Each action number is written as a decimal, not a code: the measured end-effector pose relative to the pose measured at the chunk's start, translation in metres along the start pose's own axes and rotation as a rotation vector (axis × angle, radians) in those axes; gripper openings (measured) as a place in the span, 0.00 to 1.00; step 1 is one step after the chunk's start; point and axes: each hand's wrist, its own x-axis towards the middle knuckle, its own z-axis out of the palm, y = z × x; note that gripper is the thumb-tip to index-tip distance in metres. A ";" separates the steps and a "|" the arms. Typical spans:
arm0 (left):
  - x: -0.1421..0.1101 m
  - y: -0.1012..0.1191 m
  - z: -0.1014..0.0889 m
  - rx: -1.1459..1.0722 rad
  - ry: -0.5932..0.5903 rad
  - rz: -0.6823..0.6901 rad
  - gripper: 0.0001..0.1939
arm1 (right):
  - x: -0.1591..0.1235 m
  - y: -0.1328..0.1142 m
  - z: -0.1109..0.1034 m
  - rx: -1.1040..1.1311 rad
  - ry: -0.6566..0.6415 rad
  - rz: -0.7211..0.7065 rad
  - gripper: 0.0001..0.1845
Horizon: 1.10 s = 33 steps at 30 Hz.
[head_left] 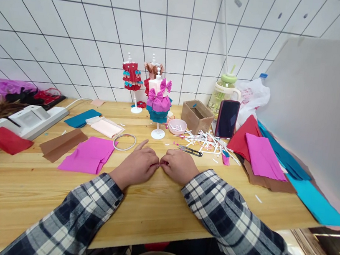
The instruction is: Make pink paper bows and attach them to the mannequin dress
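My left hand [138,163] and my right hand [179,166] meet over the table, fingertips pinched close together. Something tiny and pale shows between them, too small to name. The left index finger sticks out, while its other fingers are curled. Just beyond the right hand lie thread snips [190,150]. A roll of thin white wire or tape [124,142] rests beyond the left hand. Behind both hands stands a mini dress form [157,133] dressed in pink and teal paper with pink bows [155,96].
Magenta paper [88,155] and brown paper [63,145] lie to the left, near a power strip [28,120]. White paper scraps [210,141], a cardboard box [197,116], a pink bowl [177,126] and a propped phone [227,118] are at the back. Folded coloured sheets [265,158] lie right.
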 end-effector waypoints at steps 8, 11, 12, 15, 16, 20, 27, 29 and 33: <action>-0.002 0.006 -0.003 0.097 0.037 -0.038 0.12 | 0.001 0.005 0.003 0.033 0.043 -0.021 0.12; -0.001 0.006 -0.003 0.066 0.049 -0.055 0.11 | 0.002 0.010 0.004 0.095 0.056 -0.027 0.10; -0.002 0.005 -0.002 0.056 0.062 -0.068 0.11 | 0.003 0.014 0.003 0.131 0.065 -0.018 0.09; -0.002 -0.002 -0.001 0.034 0.127 -0.135 0.12 | 0.003 0.033 -0.003 0.254 0.162 0.072 0.08; -0.003 -0.004 -0.001 0.025 0.148 -0.163 0.12 | 0.003 0.042 -0.007 0.279 0.216 0.120 0.09; -0.003 -0.011 -0.002 -0.017 0.191 -0.311 0.12 | -0.001 0.073 -0.015 0.184 0.311 0.267 0.11; -0.001 -0.008 -0.006 -0.049 0.162 -0.437 0.12 | -0.006 0.085 -0.016 0.060 0.133 0.060 0.11; -0.001 -0.009 -0.004 -0.062 0.154 -0.433 0.11 | -0.006 0.083 -0.017 0.044 0.109 0.038 0.09; 0.000 -0.013 0.002 -0.119 0.164 -0.399 0.11 | -0.004 0.076 -0.016 -0.026 0.072 0.058 0.05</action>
